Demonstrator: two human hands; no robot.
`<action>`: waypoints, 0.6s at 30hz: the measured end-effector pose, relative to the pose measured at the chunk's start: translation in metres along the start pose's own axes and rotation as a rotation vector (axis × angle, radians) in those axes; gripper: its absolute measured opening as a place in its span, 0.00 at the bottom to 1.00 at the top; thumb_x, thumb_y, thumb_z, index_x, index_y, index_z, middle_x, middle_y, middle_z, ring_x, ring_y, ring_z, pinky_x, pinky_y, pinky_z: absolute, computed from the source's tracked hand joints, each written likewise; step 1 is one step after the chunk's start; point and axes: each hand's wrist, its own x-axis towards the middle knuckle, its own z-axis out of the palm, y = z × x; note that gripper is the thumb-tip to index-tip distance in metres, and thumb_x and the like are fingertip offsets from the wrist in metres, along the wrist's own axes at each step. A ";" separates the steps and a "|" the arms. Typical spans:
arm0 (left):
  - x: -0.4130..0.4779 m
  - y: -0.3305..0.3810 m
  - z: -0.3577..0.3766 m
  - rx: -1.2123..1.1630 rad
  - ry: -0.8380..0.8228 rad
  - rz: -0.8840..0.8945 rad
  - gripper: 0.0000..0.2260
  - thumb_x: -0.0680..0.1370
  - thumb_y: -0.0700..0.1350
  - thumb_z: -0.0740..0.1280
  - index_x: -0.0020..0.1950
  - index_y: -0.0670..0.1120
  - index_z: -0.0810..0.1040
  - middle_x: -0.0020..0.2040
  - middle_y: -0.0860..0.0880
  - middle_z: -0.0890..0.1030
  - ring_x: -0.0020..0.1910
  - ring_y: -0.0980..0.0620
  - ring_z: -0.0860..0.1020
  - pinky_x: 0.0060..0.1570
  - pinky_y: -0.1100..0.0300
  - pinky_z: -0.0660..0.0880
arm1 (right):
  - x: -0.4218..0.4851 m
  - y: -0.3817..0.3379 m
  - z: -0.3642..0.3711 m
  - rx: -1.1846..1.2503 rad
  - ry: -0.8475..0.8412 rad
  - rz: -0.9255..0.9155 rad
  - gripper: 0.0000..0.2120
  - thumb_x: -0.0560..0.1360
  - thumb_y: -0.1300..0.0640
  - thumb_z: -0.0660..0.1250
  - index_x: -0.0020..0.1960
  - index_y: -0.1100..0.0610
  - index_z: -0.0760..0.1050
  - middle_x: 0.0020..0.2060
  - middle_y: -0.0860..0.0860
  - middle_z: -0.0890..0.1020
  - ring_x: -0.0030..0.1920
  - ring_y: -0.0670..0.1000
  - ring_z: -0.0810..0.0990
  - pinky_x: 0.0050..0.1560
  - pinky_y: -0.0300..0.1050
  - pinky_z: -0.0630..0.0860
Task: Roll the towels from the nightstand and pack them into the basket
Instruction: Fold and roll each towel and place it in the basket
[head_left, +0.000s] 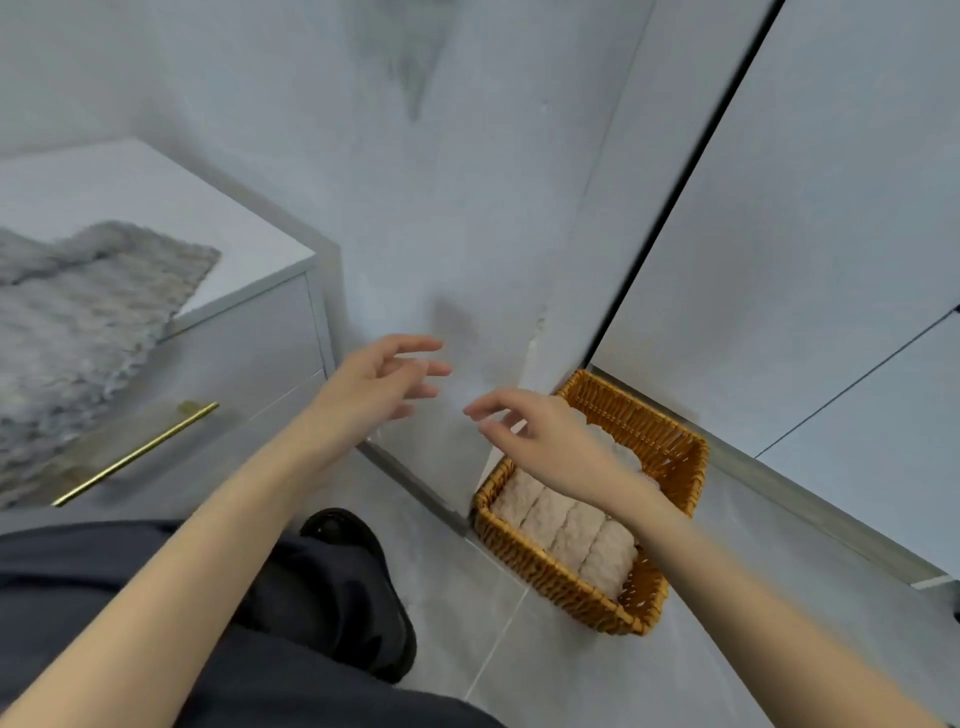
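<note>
Both hands are up in the middle of the frame, and both are empty. The left hand (379, 376) hangs in front of the pale wall (467, 208) with its fingers spread and loosely bent, gripping nothing. The right hand (545, 441) hovers just above the far half of the wicker basket (550, 571), fingers relaxed and slightly curled, thumb apart, nothing between them.

Down at lower right the basket sits on the floor against the wall's corner, and a row of beige rolled towels (566, 525) lies side by side inside it; the hand hides what fills the far end.

Now the one to watch: a grey towel (88, 312) lies flat and unrolled on the nightstand (156, 187) at the left of the frame, blurred, with one corner pointing toward the middle and its length running down toward the lower left edge, where the frame cuts it off. It lies well apart from both hands, off to the left of the fingers. The left hand is clearly the nearer one, so I would expect the reach to lead from that side, with the right following from over the basket.
</note>
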 end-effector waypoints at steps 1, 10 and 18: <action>-0.004 0.006 -0.015 -0.018 0.037 0.019 0.11 0.82 0.44 0.58 0.60 0.54 0.76 0.53 0.55 0.82 0.53 0.56 0.80 0.58 0.56 0.75 | 0.009 -0.014 0.001 0.008 0.003 -0.027 0.11 0.79 0.52 0.61 0.59 0.46 0.77 0.53 0.39 0.80 0.48 0.38 0.77 0.49 0.32 0.73; -0.048 0.058 -0.146 -0.076 0.376 0.161 0.11 0.81 0.42 0.60 0.61 0.51 0.76 0.56 0.52 0.82 0.53 0.51 0.81 0.56 0.56 0.76 | 0.101 -0.126 0.013 0.052 0.042 -0.200 0.11 0.78 0.54 0.61 0.57 0.45 0.77 0.49 0.37 0.80 0.43 0.40 0.77 0.42 0.32 0.71; -0.092 0.053 -0.252 -0.015 0.619 0.160 0.09 0.80 0.44 0.61 0.56 0.55 0.77 0.53 0.55 0.83 0.50 0.55 0.82 0.48 0.60 0.76 | 0.178 -0.218 0.054 -0.015 -0.033 -0.332 0.11 0.78 0.55 0.62 0.59 0.51 0.77 0.55 0.44 0.81 0.43 0.45 0.77 0.48 0.44 0.75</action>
